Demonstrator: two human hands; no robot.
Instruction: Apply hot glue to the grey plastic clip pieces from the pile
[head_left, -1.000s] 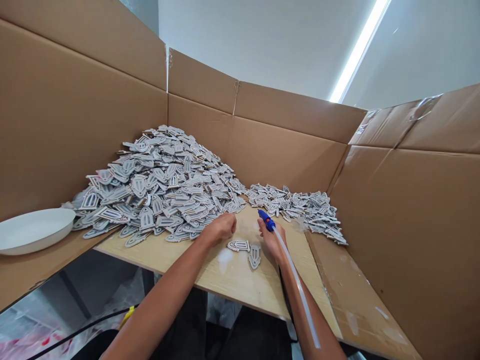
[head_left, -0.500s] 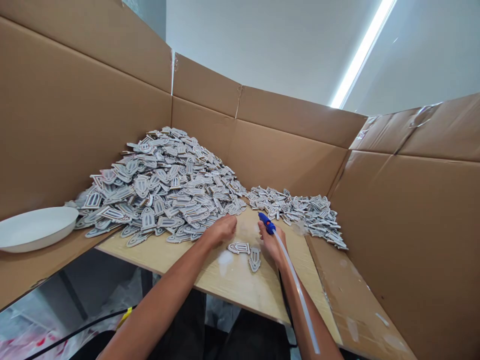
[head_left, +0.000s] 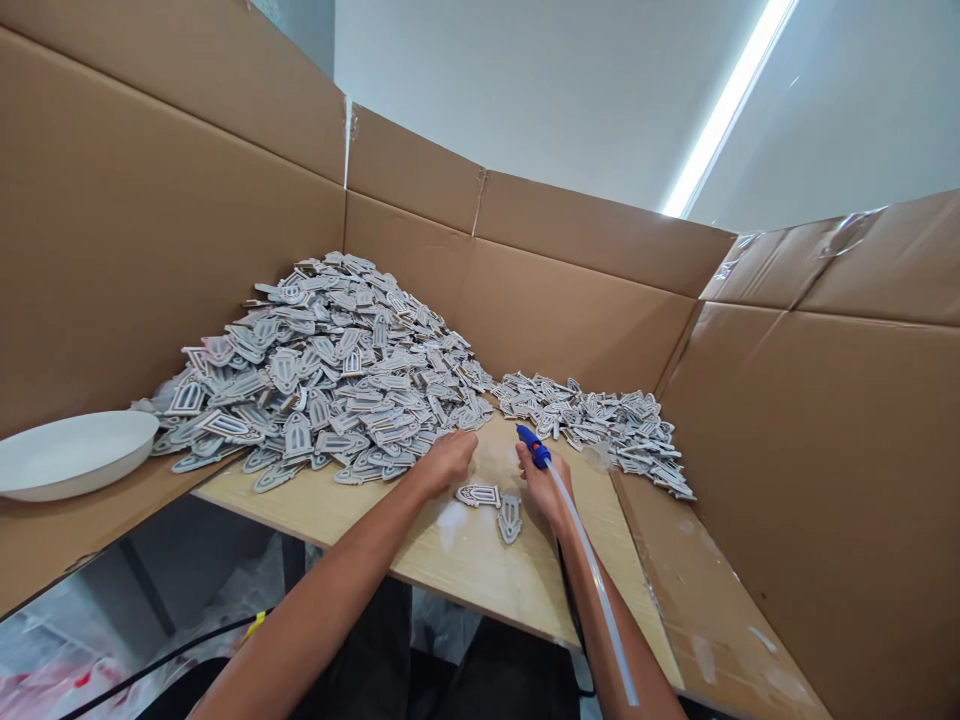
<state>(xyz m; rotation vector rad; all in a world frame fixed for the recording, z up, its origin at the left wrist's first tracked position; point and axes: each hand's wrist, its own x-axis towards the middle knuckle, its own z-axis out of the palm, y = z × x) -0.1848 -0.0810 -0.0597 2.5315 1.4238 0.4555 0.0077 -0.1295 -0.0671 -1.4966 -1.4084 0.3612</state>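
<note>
Wrapped in my right hand [head_left: 546, 485] is a blue hot glue gun [head_left: 534, 446], its nozzle tilted up and to the left; a long clear glue stick [head_left: 598, 580] trails from its back along my forearm. My left hand [head_left: 450, 458] is closed with the fingers curled, beside the front of the big pile; what it holds, if anything, is hidden. Between the hands, on the wooden board [head_left: 480, 575], lie two grey-white window-shaped pieces, one sideways [head_left: 478, 495] and one pointing toward me [head_left: 509, 518], close together.
A tall heap of the same pieces [head_left: 360, 360] rises at the left, a lower heap [head_left: 622, 425] at the back right. A white bowl [head_left: 75, 465] stands far left. Cardboard walls [head_left: 585, 300] enclose the board. A black cable [head_left: 161, 660] runs below its front edge.
My left hand has shifted very slightly to the right. The glue gun and the two pieces on the board stay where they were.
</note>
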